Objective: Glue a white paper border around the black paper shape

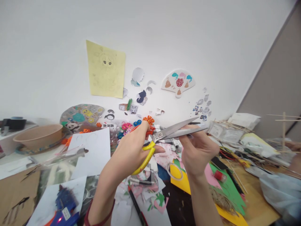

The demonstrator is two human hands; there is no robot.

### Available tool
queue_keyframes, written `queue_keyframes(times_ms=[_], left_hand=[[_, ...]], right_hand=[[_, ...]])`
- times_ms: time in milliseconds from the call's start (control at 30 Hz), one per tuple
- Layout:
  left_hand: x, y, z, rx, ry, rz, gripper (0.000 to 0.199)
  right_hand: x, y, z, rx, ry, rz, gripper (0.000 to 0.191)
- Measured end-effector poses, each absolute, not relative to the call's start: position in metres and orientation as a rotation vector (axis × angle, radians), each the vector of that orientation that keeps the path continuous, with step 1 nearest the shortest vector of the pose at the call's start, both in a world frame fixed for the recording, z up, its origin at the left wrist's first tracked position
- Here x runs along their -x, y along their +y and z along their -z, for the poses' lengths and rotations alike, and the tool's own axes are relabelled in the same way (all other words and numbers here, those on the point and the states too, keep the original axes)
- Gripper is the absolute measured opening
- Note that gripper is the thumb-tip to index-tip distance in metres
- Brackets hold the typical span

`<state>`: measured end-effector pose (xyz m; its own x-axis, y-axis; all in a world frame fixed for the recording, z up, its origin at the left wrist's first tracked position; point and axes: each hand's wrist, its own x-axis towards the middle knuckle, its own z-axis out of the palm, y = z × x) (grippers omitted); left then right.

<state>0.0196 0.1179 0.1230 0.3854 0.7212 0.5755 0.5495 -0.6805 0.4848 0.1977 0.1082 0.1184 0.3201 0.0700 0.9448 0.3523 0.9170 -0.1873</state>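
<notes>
A pair of scissors [147, 160] with yellow handles is held by my left hand [131, 150], its blades pointing right and parted a little. My left fingers are wrapped round the handles, and a red band circles that wrist. My right hand [197, 149] is closed at the blade tips, with fingers bent; a small dark piece shows at its fingertips, too small to name. Below the hands lie paper scraps [161, 201], a pink patterned piece [166, 153] and a ring of tape [174, 171].
A blue glue gun [66, 204] and a clay bowl [39, 136] stand at left. A red and black pen [136, 204] lies in front. Yellow paper [105, 70] hangs on the wall. Sticks, twine [221, 199] and blue cloth [282, 191] are at right, near another person's hand.
</notes>
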Motion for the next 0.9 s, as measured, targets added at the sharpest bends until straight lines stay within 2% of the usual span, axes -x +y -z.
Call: queue_keyframes(times_ms=[600, 767, 900], left_hand=[[-0.016, 0.117, -0.125, -2.393, 1.113, -1.114, 0.031], [-0.019, 0.124, -0.122, -2.180, 0.951, -1.390, 0.037], [-0.030, 0.124, -0.121, -1.871, 0.638, -1.581, 0.036]], right_hand=[[-0.199, 0.110, -0.117, 0.357, -1.254, 0.198, 0.023], [-0.201, 0.108, -0.118, 0.459, -1.282, 0.105, 0.019], [-0.203, 0.107, -0.117, 0.515, -1.321, -0.029, 0.014]])
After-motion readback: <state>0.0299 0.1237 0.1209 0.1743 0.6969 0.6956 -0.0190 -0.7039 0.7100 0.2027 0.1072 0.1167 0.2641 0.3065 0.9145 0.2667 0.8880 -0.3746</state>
